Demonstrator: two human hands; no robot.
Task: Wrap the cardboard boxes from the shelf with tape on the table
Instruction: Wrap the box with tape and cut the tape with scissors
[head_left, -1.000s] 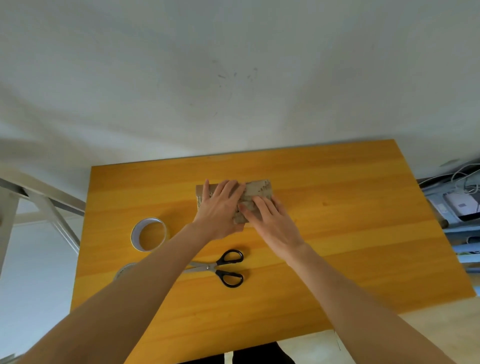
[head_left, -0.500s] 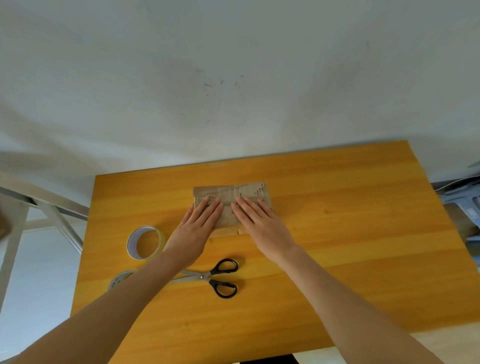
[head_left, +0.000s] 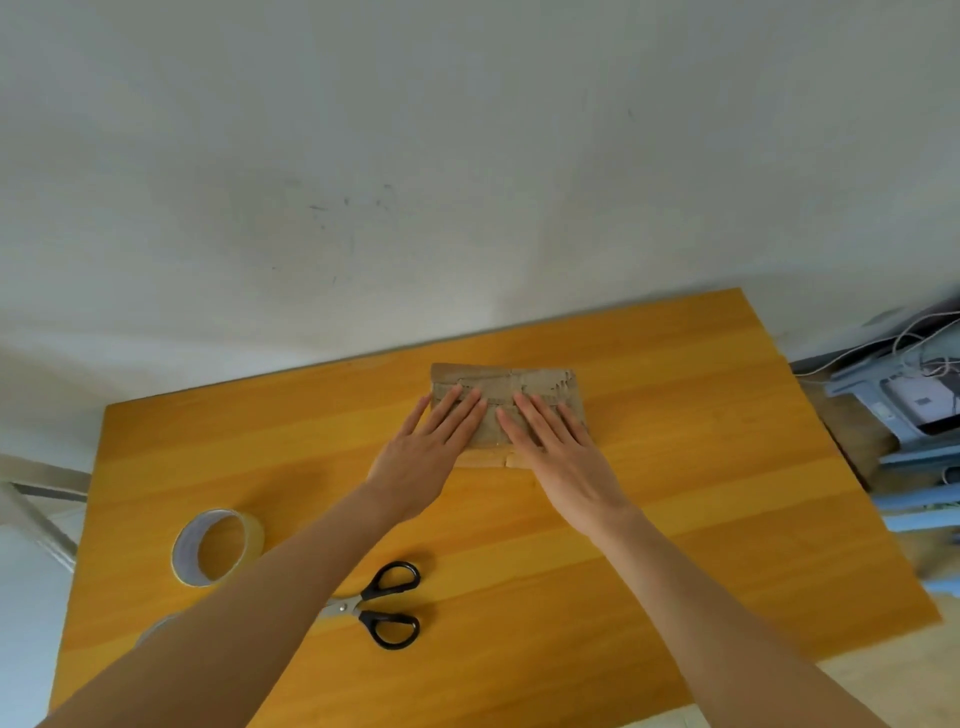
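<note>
Cardboard box (head_left: 511, 387) under both palms on my feed
Tape roll (head_left: 218, 547) sits well left of the left hand (head_left: 421, 452), scissors (head_left: 382, 605) beside its forearm; that hand and the right hand (head_left: 561, 457) press down side by side, fingers straight, gripping nothing.

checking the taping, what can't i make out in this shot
Head view only.
1. Cardboard box, near half of its top: under the left hand and right hand.
2. Scissors blades: behind the left forearm.
3. Blue shelf at right: cut by the frame edge, blurred.
</note>
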